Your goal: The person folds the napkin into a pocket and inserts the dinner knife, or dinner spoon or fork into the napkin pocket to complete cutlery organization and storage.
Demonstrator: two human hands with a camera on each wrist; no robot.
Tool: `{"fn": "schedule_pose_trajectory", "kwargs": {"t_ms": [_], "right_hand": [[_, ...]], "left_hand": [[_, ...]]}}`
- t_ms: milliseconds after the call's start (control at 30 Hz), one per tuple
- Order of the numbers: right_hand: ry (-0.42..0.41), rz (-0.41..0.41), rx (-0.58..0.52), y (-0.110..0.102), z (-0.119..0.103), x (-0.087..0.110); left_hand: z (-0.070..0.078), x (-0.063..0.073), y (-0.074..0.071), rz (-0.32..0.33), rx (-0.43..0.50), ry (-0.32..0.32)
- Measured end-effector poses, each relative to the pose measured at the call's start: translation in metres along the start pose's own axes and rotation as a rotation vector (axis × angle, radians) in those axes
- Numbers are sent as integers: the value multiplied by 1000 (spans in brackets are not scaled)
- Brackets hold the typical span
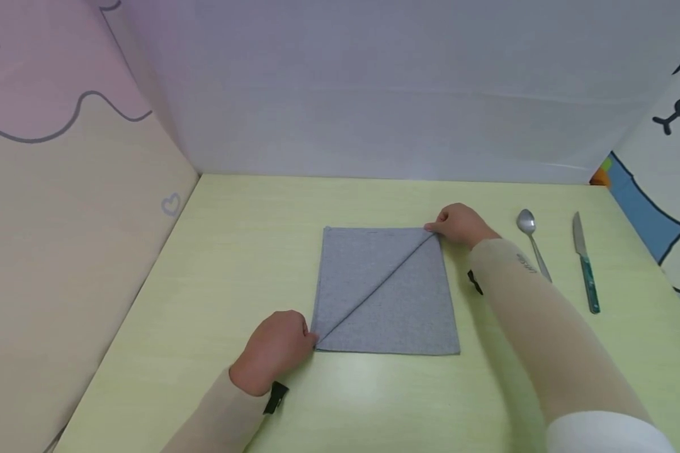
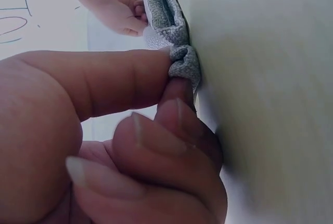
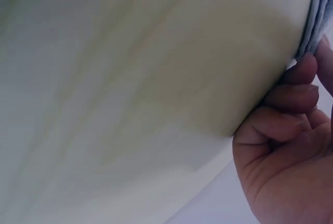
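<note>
A grey cloth napkin [image 1: 374, 296] lies flat on the table as a layered square, with a folded edge running diagonally from its near-left corner to its far-right corner. My left hand [image 1: 277, 349] pinches the near-left corner between thumb and index finger; in the left wrist view the napkin's edge [image 2: 184, 62] is bunched between those fingertips. At the far-right corner my right hand [image 1: 459, 224] pinches the cloth. The right wrist view shows stacked layers of the napkin [image 3: 312, 21] at the fingertips of the right hand [image 3: 291, 135], its other fingers curled.
Right of the napkin lie a metal spoon [image 1: 527, 223], partly covered by the right forearm, and a knife [image 1: 586, 270] with a green handle. The pale yellow table [image 1: 232, 251] meets a plain wall [image 1: 374, 126] at the back and printed panels at both sides.
</note>
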State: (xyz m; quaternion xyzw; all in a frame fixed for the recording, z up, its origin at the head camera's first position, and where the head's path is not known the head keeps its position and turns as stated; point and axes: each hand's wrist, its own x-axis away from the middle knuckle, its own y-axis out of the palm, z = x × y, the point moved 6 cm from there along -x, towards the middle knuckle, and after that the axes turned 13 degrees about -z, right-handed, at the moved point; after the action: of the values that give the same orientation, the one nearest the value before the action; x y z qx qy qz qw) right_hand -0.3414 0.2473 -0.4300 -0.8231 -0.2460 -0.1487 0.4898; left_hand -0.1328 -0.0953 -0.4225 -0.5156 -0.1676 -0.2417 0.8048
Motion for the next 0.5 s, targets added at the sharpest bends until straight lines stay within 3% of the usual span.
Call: {"fn": "schedule_pose_trajectory", "kwargs": {"t_ms": [300, 500], "right_hand": [[12, 12, 47, 1, -3, 5], [46, -9, 60, 1, -5, 10]], "left_hand": [[0, 1, -1, -13, 19, 14], [0, -1, -8, -81, 11, 29]]}}
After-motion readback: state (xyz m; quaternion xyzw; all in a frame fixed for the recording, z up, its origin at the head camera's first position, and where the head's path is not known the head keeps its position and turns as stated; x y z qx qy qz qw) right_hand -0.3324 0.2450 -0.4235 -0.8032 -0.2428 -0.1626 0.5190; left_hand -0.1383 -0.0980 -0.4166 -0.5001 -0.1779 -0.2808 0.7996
